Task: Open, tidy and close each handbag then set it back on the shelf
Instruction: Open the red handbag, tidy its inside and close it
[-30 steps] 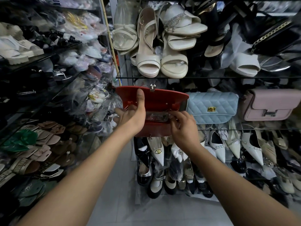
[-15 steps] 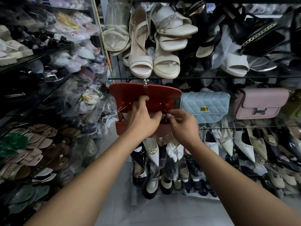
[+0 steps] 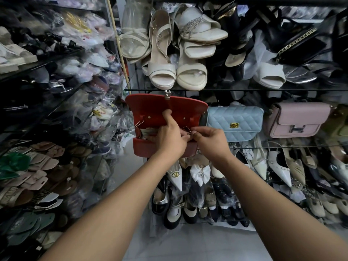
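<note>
From my feed, both bare forearms reach forward over the pale tiled floor (image 3: 188,245) and meet at the red handbag (image 3: 148,147). My left hand (image 3: 169,138) lies over the bag's front. Its fingers are curled over the rim into the open mouth, and its thumb stands up against the inner face of the raised flap (image 3: 150,108). My right hand (image 3: 211,142) is beside it, the two nearly touching. Its fingertips are drawn together, pinching a small metal fitting (image 3: 188,131) at the right end of the mouth; I cannot tell what that piece is.

The red handbag is open, and its flap stands upright with a silver clasp (image 3: 167,94) at the top edge. Pale paper shows inside the mouth. The bag sits level with the middle glass shelf (image 3: 282,146), but I cannot tell whether it rests on that shelf.

Just to its right a light blue quilted handbag (image 3: 235,119) with a gold clasp stands on that shelf. A pink handbag (image 3: 299,119) with a silver buckle comes next. White pointed shoes (image 3: 278,166) crowd the row below. Above, cream heeled sandals (image 3: 162,72) stand on the upper glass shelf (image 3: 244,89), and black shoes lie further right. To the far left are racks of bagged sandals (image 3: 33,166).
</note>
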